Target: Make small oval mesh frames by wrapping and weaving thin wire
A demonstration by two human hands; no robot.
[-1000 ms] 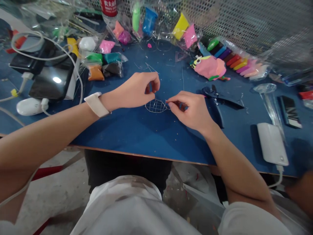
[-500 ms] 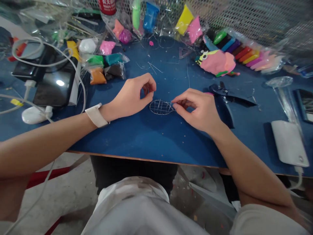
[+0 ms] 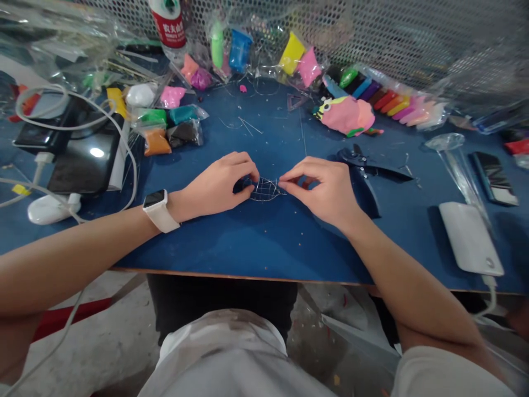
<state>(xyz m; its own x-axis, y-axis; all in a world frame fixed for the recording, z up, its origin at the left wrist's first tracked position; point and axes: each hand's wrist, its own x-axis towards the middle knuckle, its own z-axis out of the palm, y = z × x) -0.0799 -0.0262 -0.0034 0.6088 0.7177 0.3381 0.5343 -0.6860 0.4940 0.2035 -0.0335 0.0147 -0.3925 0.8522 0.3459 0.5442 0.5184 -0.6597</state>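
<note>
A small oval wire frame (image 3: pixel 266 190) with a grid of thin wires crossing inside it lies between my hands, just above the blue table. My left hand (image 3: pixel 219 184), with a watch (image 3: pixel 157 207) on its wrist, has thumb and forefinger closed around the frame's left end, which they partly hide. At the right end, the thumb and fingertips of my right hand (image 3: pixel 324 190) pinch the wire frame. Dark-handled pliers (image 3: pixel 363 165) rest just beyond the right hand. Loose bits of wire (image 3: pixel 250 125) lie farther back.
A pink clay fish (image 3: pixel 347 114) sits behind the pliers. Bags of coloured clay (image 3: pixel 155 141) and a row of clay sticks (image 3: pixel 388 102) line the back. Phones and cables (image 3: pixel 85 151) crowd the left. A white power bank (image 3: pixel 471 237) lies near the right front edge (image 3: pixel 264 275).
My left hand has come down from beside the wire frame onto its left end. My right hand keeps its pinch at the other end. The whole view has shifted slightly.
</note>
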